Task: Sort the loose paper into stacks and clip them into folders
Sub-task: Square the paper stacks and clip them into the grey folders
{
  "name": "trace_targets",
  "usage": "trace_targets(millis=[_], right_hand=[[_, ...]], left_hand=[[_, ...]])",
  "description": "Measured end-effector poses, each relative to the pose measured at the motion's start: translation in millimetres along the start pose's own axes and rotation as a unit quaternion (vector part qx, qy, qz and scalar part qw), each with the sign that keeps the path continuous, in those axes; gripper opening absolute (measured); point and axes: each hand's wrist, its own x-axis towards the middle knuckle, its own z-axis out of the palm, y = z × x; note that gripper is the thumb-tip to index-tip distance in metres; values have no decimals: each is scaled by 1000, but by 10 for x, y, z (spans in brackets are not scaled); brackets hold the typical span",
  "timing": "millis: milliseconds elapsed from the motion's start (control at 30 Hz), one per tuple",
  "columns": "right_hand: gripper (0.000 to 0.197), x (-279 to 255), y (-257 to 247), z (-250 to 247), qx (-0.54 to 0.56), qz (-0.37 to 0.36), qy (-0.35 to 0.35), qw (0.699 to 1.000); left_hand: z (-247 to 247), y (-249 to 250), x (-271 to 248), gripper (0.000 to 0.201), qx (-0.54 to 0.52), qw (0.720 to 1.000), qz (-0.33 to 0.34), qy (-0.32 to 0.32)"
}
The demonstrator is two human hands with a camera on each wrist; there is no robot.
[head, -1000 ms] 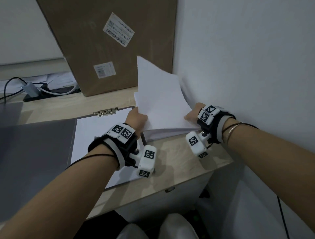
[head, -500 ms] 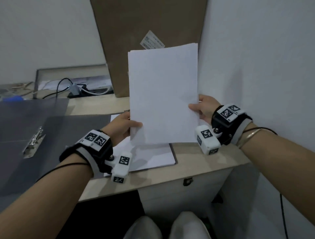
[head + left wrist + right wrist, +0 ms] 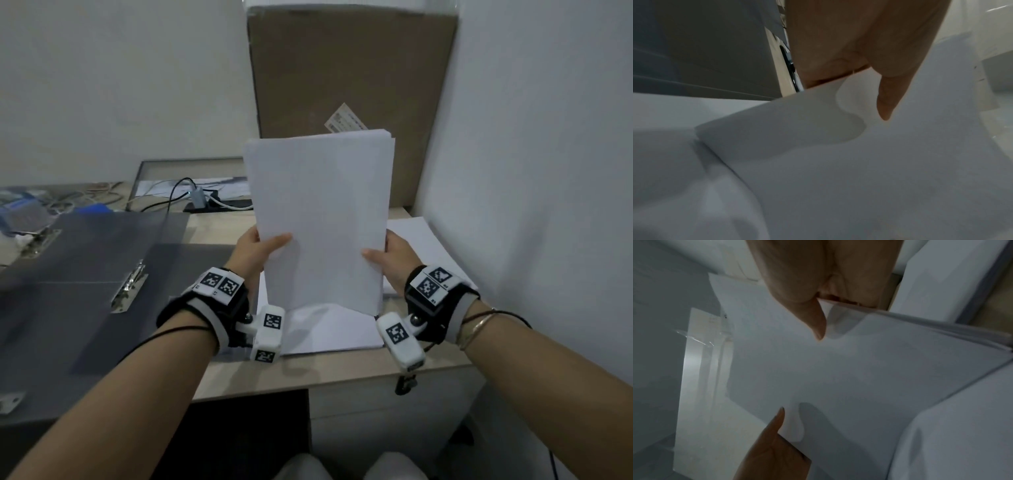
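Note:
I hold a stack of white paper (image 3: pixel 320 219) upright above the desk, its lower edge just over the sheets lying below. My left hand (image 3: pixel 260 250) grips its left edge, thumb on the front face. My right hand (image 3: pixel 387 255) grips the right edge the same way. In the left wrist view the thumb (image 3: pixel 890 97) presses on the paper stack (image 3: pixel 838 162). The right wrist view shows the stack (image 3: pixel 859 369) pinched between thumb (image 3: pixel 813 321) and fingers, its layered edge fanned slightly. More white sheets (image 3: pixel 329 329) lie flat under the stack, and another pile (image 3: pixel 424 246) lies by the wall.
A dark open folder (image 3: pixel 85 291) with a metal clip (image 3: pixel 130 281) lies on the left of the wooden desk (image 3: pixel 308 373). A tall cardboard box (image 3: pixel 349 85) leans on the back wall. Cables and a power strip (image 3: pixel 212 202) sit behind. The white wall (image 3: pixel 531 171) is close on the right.
The stack went from being lifted off the desk at the right to standing upright between both hands, now centred over the flat sheets; the view shifted left, showing more of the folder.

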Motion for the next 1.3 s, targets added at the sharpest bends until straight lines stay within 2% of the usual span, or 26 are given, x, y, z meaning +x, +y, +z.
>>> trace_targets(millis=[100,200,300,333,400,433,567,633,733,800,867,933,1000,1033,1067,1100,1167,1233,1267,1300], right_hand=[[58,74,88,47,-23,11,-7,1000],[60,135,141,33,-56,22,1,998],[63,180,248,-21,-88,34,7,996],[58,175,254,-29,-104,39,-1,994],[32,82,152,13,-131,36,-18,991],[25,53,114,38,-136,30,-17,990],[25,62,41,193,-158,-16,16,987],[24,87,8,307,-162,-18,18,986],[24,128,4,429,-168,-4,25,985],[26,160,16,469,-167,7,36,985],[29,190,38,481,-167,20,47,985],[30,224,76,475,-164,33,54,984],[30,247,94,453,-159,44,61,984],[30,260,104,433,-157,47,62,985],[30,264,102,411,-159,51,61,984],[31,267,97,386,-163,53,60,983],[32,264,81,341,-166,59,60,983],[32,273,63,312,-156,59,62,984],[32,279,53,307,-156,59,62,984],[33,278,37,311,-162,62,58,983]], left_hand=[[11,-84,-27,41,17,1000,-8,-21],[65,-123,-24,36,18,1000,-15,2],[91,-150,6,19,-1,1000,-10,25],[90,-151,-1,14,-3,1000,-5,31],[58,-179,-6,11,-15,999,-5,38],[22,-197,-4,10,-23,999,-8,43],[-193,-200,-12,12,-29,998,-13,50],[-349,-165,-24,22,-12,999,-12,43],[-648,-163,-41,30,98,994,-22,35],[-889,-235,-49,35,234,971,-33,45],[-1064,-322,-74,40,385,921,-52,13],[-1114,-412,-116,44,504,856,-90,-75],[-1061,-445,-169,49,587,779,-133,-174],[-1012,-430,-196,51,618,745,-149,-203],[-966,-417,-210,52,633,726,-162,-214],[-929,-409,-212,53,635,721,-163,-223],[-873,-420,-223,52,628,723,-158,-241],[-853,-482,-243,51,602,745,-144,-250],[-838,-511,-257,49,556,783,-144,-241],[-853,-551,-261,46,481,837,-139,-221]])
